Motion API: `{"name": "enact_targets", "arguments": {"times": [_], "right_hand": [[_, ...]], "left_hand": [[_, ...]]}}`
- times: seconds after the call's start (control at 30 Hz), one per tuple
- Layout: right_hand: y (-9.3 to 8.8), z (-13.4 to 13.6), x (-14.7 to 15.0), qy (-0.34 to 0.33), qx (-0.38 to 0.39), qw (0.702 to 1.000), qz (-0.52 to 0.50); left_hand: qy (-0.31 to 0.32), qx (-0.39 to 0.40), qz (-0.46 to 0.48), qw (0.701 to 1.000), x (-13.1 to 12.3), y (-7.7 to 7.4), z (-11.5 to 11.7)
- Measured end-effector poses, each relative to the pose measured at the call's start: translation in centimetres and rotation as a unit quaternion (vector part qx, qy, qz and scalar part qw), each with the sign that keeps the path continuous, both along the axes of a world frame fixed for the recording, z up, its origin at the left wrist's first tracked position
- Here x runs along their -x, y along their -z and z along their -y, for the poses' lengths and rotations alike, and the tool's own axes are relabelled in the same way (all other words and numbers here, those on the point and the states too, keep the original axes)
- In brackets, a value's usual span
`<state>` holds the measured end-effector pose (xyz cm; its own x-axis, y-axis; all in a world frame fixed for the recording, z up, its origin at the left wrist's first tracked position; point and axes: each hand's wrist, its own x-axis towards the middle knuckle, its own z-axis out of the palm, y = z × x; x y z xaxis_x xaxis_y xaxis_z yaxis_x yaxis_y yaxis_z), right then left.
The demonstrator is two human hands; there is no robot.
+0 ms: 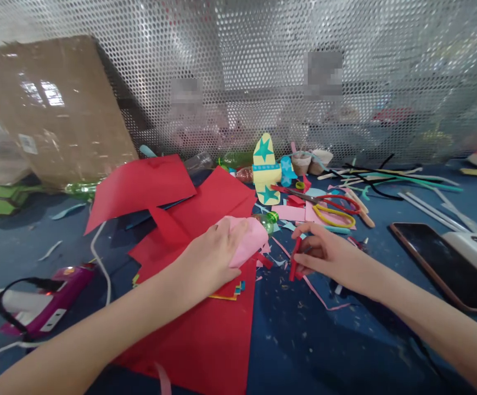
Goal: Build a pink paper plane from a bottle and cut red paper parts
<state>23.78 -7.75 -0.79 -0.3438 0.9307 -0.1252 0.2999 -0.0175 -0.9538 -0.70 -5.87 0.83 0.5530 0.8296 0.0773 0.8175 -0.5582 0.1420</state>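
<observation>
While your left hand (pixel 209 258) presses a pink paper piece (pixel 248 238) down onto the red paper sheet (pixel 205 340), your right hand (pixel 329 255) pinches a narrow red strip (pixel 295 259) upright between thumb and forefinger. The strip stands just right of the pink piece and does not touch it. Both hands are occupied: the left is curled over the pink piece with the fingers closed on its edge, and the right is closed on the strip. The strip's lower end stands at or near the blue worktop (pixel 324 351); contact cannot be confirmed.

Step in hand, judged from the grips: positioning the strip beside the pink piece. Bringing the two together would call for a short leftward travel of the right hand while the left steadies the pink piece. Note the scissors (pixel 332 211) behind the right hand, near but apart. The phone (pixel 444 263) lies well to the right, and the magenta corded tool (pixel 44 307) well to the left.
</observation>
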Motion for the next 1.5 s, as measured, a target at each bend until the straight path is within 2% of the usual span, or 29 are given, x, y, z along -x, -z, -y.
{"name": "enact_targets", "arguments": {"times": [0.17, 0.3, 0.43, 0.63, 0.77, 1.1, 1.37, 1.5], "right_hand": [[-0.4, 0.3, -0.1, -0.002, -0.068, 0.994, 0.086], [-0.7, 0.2, -0.4, -0.027, -0.083, 0.987, 0.133], [-0.8, 0.2, -0.8, -0.058, -0.061, 0.979, 0.187], [-1.5, 0.6, -1.1, -0.107, -0.043, 0.962, 0.246], [-1.3, 0.7, -1.2, -0.109, -0.049, 0.96, 0.252], [-1.2, 0.7, -1.2, -0.104, -0.059, 0.957, 0.264], [-0.8, 0.6, -1.5, -0.102, -0.051, 0.958, 0.264], [-0.7, 0.9, -0.8, -0.132, -0.045, 0.965, 0.224]], "left_hand": [[0.055, -0.013, 0.028, 0.998, 0.1, 0.3, -2.0], [0.074, -0.024, 0.064, 0.995, 0.2, 0.7, -2.7], [0.105, -0.061, 0.039, 0.992, 0.8, 1.1, -1.6], [0.162, -0.181, 0.001, 0.97, 1.7, 1.9, 0.9], [0.163, -0.202, -0.022, 0.965, 1.7, 2.1, 1.4], [0.145, -0.179, -0.032, 0.973, 1.8, 2.3, 0.8], [0.143, -0.181, -0.047, 0.972, 1.2, 1.8, 1.7], [0.14, -0.174, -0.031, 0.974, 0.9, 1.6, 2.5]]}}
